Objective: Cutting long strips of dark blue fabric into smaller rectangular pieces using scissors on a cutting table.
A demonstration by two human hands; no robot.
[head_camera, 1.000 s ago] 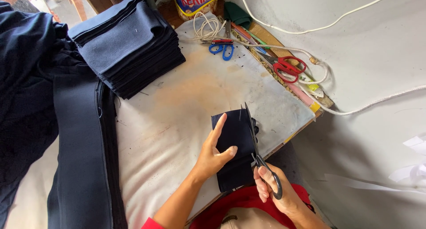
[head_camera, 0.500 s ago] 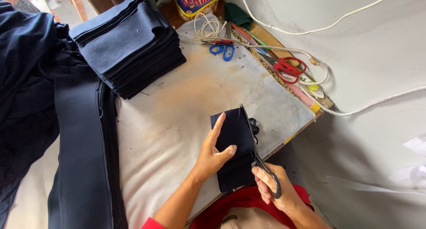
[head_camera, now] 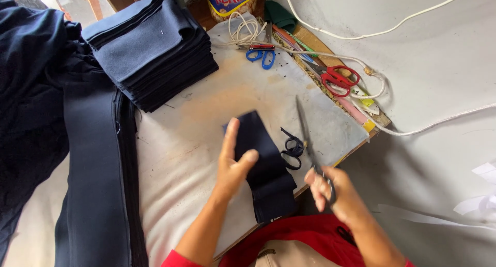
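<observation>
- While the fabric bolt [head_camera: 88,158] and the stack of cut pieces [head_camera: 155,44] at the left lie as they did a second ago, the change is all at the near edge of the table [head_camera: 206,117].
- Left hand [head_camera: 235,166]: flat on the dark piece [head_camera: 263,169] as before, thumb over its edge, fingers spread — pressing, not clenched. The piece lies at the table's near edge, its lower end hanging over.
- Curled dark strip [head_camera: 292,149]: now lies free just right of the piece, touching it or nearly; half a second ago it was only a small tuft at the blades. Judged: the trim cut is through and the offcut has dropped.
- Right hand [head_camera: 330,192]: closed round the handles of the shears [head_camera: 306,132], which have swung off the cloth — blades point up the table, blurred, apart from the piece.
- Blue scissors [head_camera: 261,54] and red scissors [head_camera: 336,80], far right: unmoved.
</observation>
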